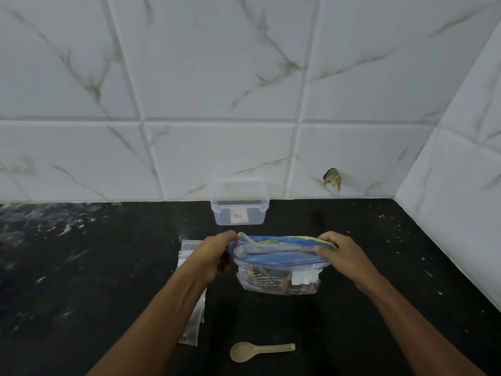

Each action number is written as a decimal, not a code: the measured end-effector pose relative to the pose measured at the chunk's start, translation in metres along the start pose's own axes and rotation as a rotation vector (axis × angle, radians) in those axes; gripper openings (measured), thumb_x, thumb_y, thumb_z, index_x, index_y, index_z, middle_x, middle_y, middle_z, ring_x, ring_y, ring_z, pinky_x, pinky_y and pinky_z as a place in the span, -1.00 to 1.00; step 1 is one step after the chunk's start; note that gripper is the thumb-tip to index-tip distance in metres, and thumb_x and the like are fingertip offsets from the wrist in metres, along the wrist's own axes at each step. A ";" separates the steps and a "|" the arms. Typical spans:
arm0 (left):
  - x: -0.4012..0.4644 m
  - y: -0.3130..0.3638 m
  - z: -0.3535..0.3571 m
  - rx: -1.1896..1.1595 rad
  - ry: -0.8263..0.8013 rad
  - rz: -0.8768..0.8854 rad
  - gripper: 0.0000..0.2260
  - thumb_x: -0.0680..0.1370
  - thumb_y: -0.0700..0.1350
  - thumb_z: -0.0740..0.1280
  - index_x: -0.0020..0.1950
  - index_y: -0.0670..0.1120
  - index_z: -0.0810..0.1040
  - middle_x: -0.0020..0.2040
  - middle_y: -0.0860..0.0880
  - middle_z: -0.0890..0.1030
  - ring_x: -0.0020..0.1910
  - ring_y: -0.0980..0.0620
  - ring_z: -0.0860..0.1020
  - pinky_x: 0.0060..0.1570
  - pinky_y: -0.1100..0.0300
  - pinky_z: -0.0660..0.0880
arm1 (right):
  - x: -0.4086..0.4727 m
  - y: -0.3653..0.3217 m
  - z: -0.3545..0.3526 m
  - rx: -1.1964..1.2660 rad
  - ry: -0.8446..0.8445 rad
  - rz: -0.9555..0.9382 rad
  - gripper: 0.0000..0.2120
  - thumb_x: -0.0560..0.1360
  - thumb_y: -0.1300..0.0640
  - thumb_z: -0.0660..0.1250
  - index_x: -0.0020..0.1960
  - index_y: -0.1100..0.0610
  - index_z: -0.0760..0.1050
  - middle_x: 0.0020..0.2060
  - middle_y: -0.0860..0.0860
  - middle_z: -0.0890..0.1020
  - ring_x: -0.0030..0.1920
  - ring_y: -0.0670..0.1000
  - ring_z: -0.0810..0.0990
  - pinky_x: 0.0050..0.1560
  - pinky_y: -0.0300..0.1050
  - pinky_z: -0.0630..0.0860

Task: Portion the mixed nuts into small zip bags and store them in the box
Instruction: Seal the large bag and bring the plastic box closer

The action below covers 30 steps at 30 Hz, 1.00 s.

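Note:
A large clear zip bag point(276, 280) with a blue-and-yellow zipper strip stands on the black counter, brown nuts showing through its lower part. My left hand point(217, 253) pinches the left end of its mouth. My right hand point(341, 253) grips the right end, and the mouth is pulled apart between them. Behind the bag stands a clear plastic box point(240, 203) without a lid, against the wall. Small empty zip bags point(189, 294) lie flat under my left forearm. A beige spoon point(260, 351) lies on the counter in front of the bag.
The black counter point(95, 267) is speckled with white marks. White marble-look tiles form the back wall, and a side wall point(461, 213) closes the counter at the right. A chipped hole point(332, 179) shows in the back tile.

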<state>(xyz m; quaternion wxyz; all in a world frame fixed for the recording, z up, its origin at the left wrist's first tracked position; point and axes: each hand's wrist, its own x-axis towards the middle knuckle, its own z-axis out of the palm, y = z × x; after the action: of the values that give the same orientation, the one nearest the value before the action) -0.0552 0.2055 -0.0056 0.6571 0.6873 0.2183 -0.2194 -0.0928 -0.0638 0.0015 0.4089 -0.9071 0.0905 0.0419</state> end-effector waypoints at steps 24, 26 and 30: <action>-0.010 -0.003 0.003 0.789 0.410 0.726 -0.82 0.61 0.02 0.29 -0.08 -0.06 0.44 -0.20 -0.01 0.62 -0.27 0.01 0.61 -0.21 0.00 0.62 | -0.006 0.003 0.003 -0.854 0.333 -0.585 -0.64 0.27 0.15 0.60 -0.07 0.03 0.48 -0.41 -0.05 0.49 -0.55 0.01 0.46 -0.59 -0.25 0.17; -0.012 0.003 0.009 0.650 0.307 0.628 -0.82 0.57 0.00 0.36 -0.08 -0.06 0.44 -0.20 -0.01 0.60 -0.29 0.04 0.62 -0.33 0.13 0.60 | -0.005 -0.002 0.006 -0.886 0.378 -0.573 -0.66 0.27 0.01 0.61 -0.14 0.06 0.49 -0.41 -0.03 0.50 -0.59 -0.01 0.42 -0.63 -0.21 0.26; -0.013 0.011 0.013 0.670 0.218 0.509 -0.84 0.53 -0.10 0.42 -0.07 -0.06 0.44 -0.15 -0.01 0.59 -0.28 0.09 0.63 -0.36 0.25 0.57 | 0.000 -0.001 0.009 -0.949 0.413 -0.468 -0.62 0.18 -0.04 0.64 -0.26 0.10 0.49 -0.43 0.01 0.48 -0.61 -0.03 0.33 -0.58 -0.27 0.13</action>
<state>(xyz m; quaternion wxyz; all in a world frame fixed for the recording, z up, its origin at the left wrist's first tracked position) -0.0596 0.1920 0.0108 0.4039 0.9137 0.0267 -0.0354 -0.0929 -0.0561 -0.0034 -0.0713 -0.9767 -0.0634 -0.1920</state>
